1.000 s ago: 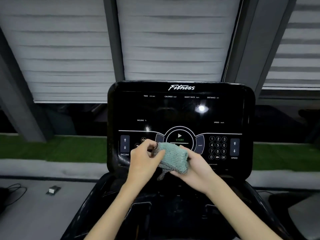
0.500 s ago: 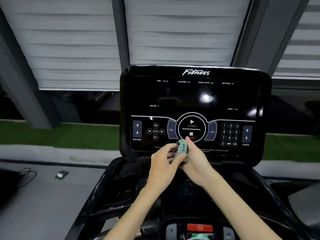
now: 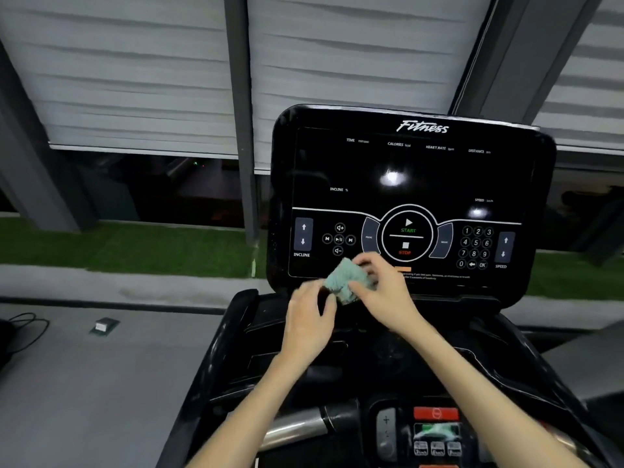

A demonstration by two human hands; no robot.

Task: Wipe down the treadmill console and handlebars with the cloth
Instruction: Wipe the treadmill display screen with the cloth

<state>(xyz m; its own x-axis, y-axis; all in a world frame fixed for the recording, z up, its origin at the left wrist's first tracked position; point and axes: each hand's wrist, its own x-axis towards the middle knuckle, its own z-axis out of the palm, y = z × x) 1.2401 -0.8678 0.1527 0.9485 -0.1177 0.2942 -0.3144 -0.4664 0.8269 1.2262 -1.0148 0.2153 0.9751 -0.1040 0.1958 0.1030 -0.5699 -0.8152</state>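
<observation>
The large black treadmill console (image 3: 439, 177) is smooth, glossy plastic that mirrors bright light spots; the small pale green cloth (image 3: 344, 280) before it looks soft, nubbly and matt. The silver handlebar tube (image 3: 297, 430) below is smooth metal with a dull sheen.
</observation>
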